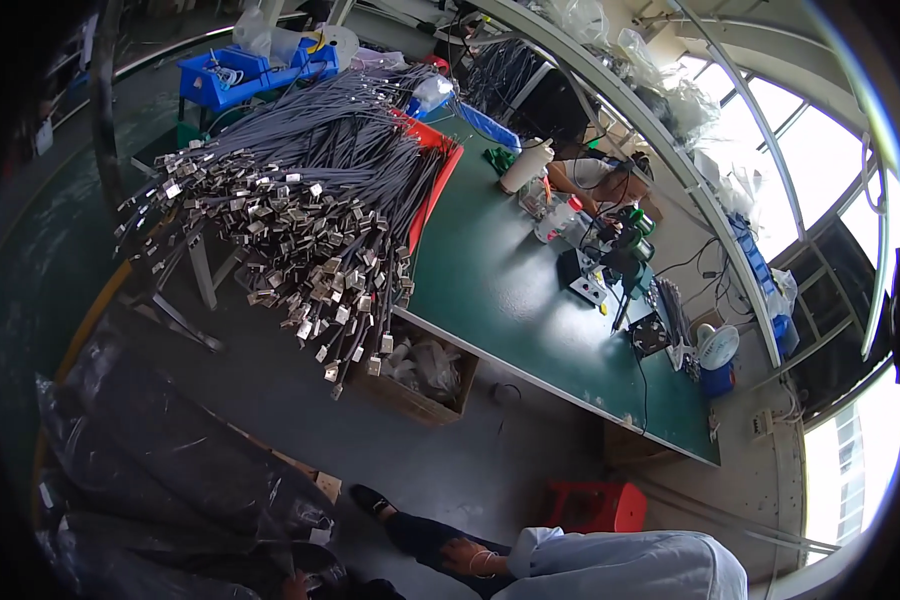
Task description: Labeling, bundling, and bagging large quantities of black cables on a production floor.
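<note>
My right hand [470, 557], with a thin bracelet at the wrist and a pale blue sleeve, rests over my dark trouser leg. Its fingers lie loosely apart, and nothing shows in them. At the lower edge a small part of my left hand [295, 584] appears beside a large sheet of clear plastic film [180, 460]; its fingers are mostly hidden, so its grip cannot be made out. Ahead, a big heap of grey cables [310, 140] with metal connectors lies on the green-topped table [490, 270], the connector ends hanging past its near edge.
A cardboard box [432, 385] holding plastic bags stands beneath the table, and a red stool [600, 507] to its right. A co-worker [595, 180] leans at the far side near a green machine [630, 240]. Blue bins [215, 85] stand at the back left.
</note>
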Demonstrator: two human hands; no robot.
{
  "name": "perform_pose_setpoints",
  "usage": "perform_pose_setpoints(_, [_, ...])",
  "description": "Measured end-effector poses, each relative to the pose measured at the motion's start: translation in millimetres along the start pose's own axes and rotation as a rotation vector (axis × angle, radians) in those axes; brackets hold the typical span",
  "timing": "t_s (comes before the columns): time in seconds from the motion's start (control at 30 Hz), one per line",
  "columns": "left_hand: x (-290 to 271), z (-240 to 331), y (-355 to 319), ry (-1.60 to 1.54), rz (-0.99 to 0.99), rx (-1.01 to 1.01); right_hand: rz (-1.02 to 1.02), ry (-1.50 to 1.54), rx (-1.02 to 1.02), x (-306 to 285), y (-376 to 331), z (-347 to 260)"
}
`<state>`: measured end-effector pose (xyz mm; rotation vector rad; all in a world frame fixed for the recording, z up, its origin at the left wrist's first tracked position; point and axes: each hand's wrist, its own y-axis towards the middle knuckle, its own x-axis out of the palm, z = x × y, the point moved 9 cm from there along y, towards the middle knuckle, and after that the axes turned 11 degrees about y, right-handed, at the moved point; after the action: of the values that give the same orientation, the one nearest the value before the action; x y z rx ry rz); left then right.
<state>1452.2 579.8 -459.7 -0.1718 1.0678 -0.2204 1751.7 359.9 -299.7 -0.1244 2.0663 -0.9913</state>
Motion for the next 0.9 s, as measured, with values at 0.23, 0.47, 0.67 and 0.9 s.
perform_pose_setpoints(0.23, [-57, 24, 1, 0.017, -0.035, 0.123, -0.033, 0.141, 0.026, -4, -2, 14])
perform_pose_setpoints(0.47, [-144, 50, -3, 0.065, -0.049, 0.223, -0.075, 0.179, -0.026, 11, -8, -27])
perform_pose_setpoints(0.67, [-206, 108, -1, 0.043, -0.016, 0.295, -0.066, 0.176, -0.263, 87, -14, -77])
perform_pose_setpoints(0.9, [-275, 119, 1, 0.049, 0.03, 0.29, -0.135, 0.151, -0.482, 41, -48, -153])
